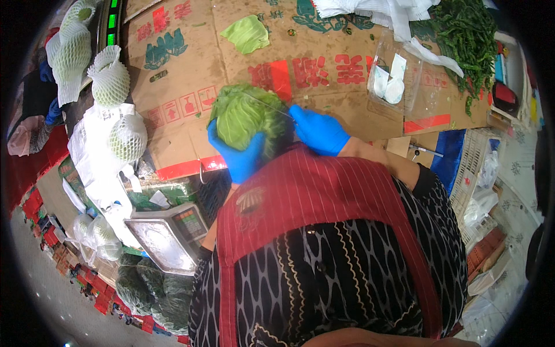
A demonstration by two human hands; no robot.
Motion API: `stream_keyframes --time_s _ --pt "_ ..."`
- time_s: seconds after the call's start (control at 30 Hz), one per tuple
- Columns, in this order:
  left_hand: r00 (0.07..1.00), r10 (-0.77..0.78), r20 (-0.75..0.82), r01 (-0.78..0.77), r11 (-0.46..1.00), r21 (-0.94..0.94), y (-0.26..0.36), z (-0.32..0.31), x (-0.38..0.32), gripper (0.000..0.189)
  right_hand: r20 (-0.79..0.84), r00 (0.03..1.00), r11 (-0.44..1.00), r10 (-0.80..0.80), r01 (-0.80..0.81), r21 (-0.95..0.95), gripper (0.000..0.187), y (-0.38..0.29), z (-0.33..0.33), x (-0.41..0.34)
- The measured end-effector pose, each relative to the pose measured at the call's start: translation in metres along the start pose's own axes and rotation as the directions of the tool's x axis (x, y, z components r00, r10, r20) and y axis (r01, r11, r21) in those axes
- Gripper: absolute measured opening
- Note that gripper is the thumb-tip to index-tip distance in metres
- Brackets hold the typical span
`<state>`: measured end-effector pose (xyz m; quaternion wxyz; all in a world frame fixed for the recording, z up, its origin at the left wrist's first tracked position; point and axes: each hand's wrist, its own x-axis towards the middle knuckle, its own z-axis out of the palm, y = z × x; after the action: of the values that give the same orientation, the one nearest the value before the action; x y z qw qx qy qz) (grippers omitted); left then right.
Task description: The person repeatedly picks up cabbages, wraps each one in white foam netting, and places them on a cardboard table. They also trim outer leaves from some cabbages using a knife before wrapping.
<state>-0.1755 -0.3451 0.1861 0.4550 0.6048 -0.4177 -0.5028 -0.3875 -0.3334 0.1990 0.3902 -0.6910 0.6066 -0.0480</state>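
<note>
A green cabbage [238,113] rests near the front edge of the flattened cardboard [195,56] that covers the worktop. My left hand [238,156], in a blue glove, grips the cabbage from its near side, thumb and fingers spread around it. In my blue-gloved right hand [320,133] is a thin-bladed knife [269,104]; its handle is hidden in the fist. The blade lies across the upper right of the cabbage, and I cannot tell how deep it sits. A loose cabbage leaf [246,34] lies farther back on the cardboard.
Foam-netted cabbages [126,138] line the left side. A scale [162,243] stands below them. At right are a clear plastic tray [392,82] with paper labels, a heap of green peppers [466,41] and a plastic crate [470,173]. Another person [37,108] is at far left.
</note>
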Motion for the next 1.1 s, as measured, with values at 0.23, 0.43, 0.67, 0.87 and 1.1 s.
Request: stream_keyframes --time_s 0.23,0.43,0.67,0.87,1.1 --pt "0.999 0.013 -0.042 -0.010 0.997 0.073 -0.009 0.009 -0.001 0.102 0.063 0.993 0.995 0.101 -0.102 0.006 0.028 0.007 0.002 0.005" --pt "0.999 0.009 -0.036 -0.005 0.995 0.099 0.004 0.016 -0.006 0.102 0.171 0.980 0.993 0.104 -0.111 0.034 0.025 0.018 0.006 0.023" --pt "0.935 -0.225 0.273 0.349 0.717 -0.604 -0.019 -0.056 0.009 0.075 0.133 0.977 0.971 0.167 -0.186 0.147 0.023 0.038 0.020 0.027" --pt "0.893 -0.257 0.370 0.450 0.543 -0.710 -0.010 -0.068 0.013 0.064 -0.135 0.979 0.970 0.155 -0.125 0.206 0.024 0.058 -0.018 0.030" --pt "0.873 -0.229 0.430 0.481 0.550 -0.683 0.005 -0.025 0.037 0.079 -0.278 0.947 0.746 -0.162 0.302 0.593 0.057 -0.030 -0.069 0.004"
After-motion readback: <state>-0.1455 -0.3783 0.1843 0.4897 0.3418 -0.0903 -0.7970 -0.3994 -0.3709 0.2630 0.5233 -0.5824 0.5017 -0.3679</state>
